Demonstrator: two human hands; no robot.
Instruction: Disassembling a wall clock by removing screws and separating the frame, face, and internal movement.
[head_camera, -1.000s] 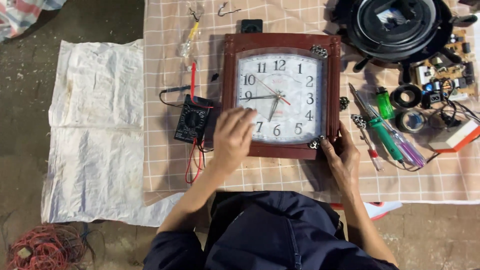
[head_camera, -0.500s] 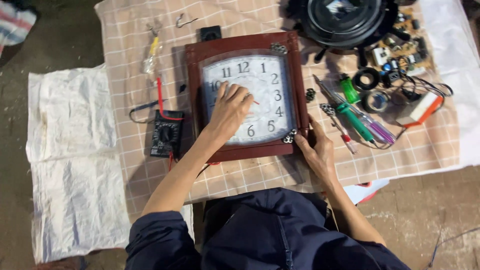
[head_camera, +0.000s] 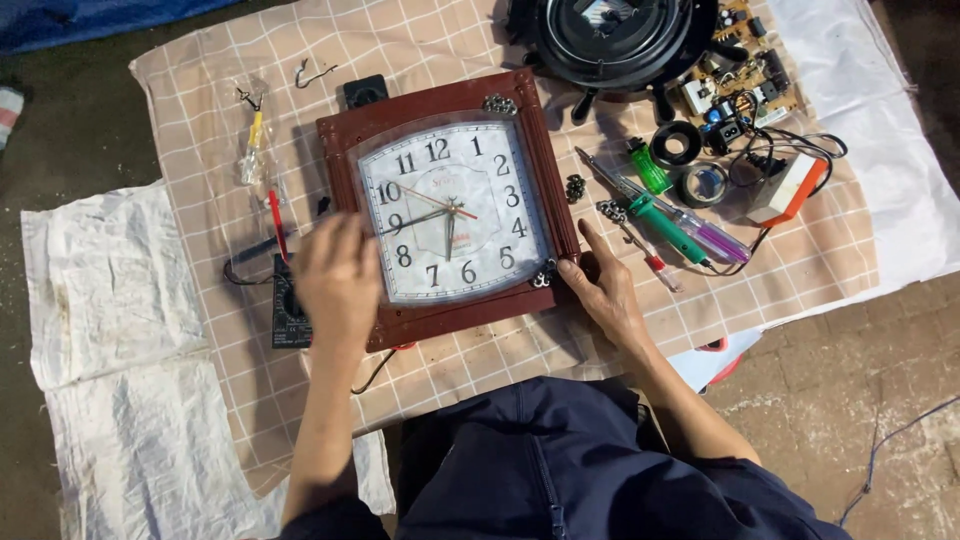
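A square wall clock (head_camera: 450, 215) with a dark red-brown frame and white dial lies face up on a checked cloth (head_camera: 420, 50). The left hand (head_camera: 338, 280) rests flat on the clock's lower left edge, fingers together. The right hand (head_camera: 603, 290) presses the clock's lower right corner, fingers spread. A black multimeter (head_camera: 288, 312) lies just left of the clock, green-handled screwdrivers (head_camera: 665, 225) to its right.

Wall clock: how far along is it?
Done: the wall clock lies face up on the checked cloth, hands fitted, clear cover over the dial. In hand: left hand on its left edge, right hand at the lower right corner. Left: the screwdrivers and tape rolls lie loose beside it.
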